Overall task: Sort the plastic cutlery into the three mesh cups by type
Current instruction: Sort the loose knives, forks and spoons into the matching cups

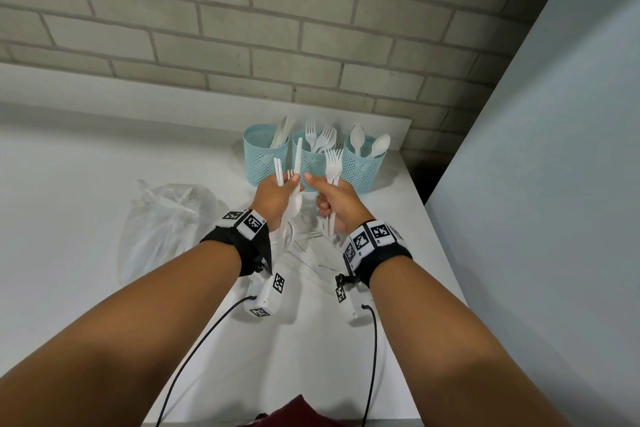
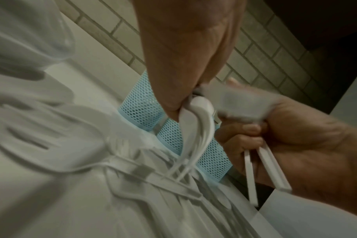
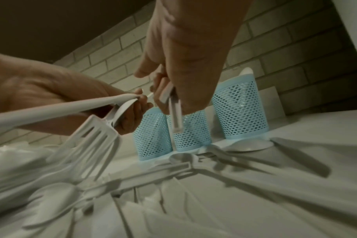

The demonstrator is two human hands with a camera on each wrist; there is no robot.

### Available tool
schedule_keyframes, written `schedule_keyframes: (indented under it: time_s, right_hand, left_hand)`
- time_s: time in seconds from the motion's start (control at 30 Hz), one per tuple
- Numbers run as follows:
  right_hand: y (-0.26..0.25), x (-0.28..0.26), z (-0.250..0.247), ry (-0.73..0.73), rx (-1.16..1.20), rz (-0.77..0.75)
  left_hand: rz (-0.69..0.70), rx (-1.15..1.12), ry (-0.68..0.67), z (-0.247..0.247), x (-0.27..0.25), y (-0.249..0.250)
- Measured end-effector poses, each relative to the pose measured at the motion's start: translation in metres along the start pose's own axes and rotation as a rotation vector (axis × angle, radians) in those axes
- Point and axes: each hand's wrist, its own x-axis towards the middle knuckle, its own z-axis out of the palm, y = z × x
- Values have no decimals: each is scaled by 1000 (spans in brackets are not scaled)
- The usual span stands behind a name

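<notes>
Three light-blue mesh cups stand in a row at the back of the white table: the left cup (image 1: pixel 265 165) holds knives, the middle cup (image 1: pixel 311 166) forks, the right cup (image 1: pixel 363 168) spoons. My left hand (image 1: pixel 287 184) grips a mixed bundle of white cutlery (image 1: pixel 298 156), with handles sticking up and a spoon and a fork (image 3: pixel 92 141) hanging below. My right hand (image 1: pixel 322 192) grips two forks (image 1: pixel 334 165), tines up, their handles (image 3: pixel 176 116) pointing down. Both hands hover close together just in front of the cups. Loose cutlery (image 1: pixel 311 253) lies on the table beneath them.
A crumpled clear plastic bag (image 1: pixel 162 225) lies left of the pile. A brick wall runs behind the cups, and a pale panel (image 1: pixel 554 149) rises on the right past the table's right edge (image 1: pixel 436 239). Dark red cloth (image 1: pixel 298 414) shows at the near edge.
</notes>
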Motion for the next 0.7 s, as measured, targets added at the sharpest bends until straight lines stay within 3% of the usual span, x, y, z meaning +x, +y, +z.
schedule_keyframes:
  time_s: [0.13,0.37,0.5,0.7]
  right_hand:
    - [6,-2,-1,-181,74,72]
    - [10,-13,4,-355,2,111]
    - [18,-13,6,-343,-39,133]
    - [19,-13,5,-203,-43,137]
  left_hand:
    - [-31,-18,-22,-2,1,1]
    - [-32,-49,-50,2,-1,8]
    - [-23,-66,-81,2,-1,10]
    - [-59,-130,-94,3,-1,13]
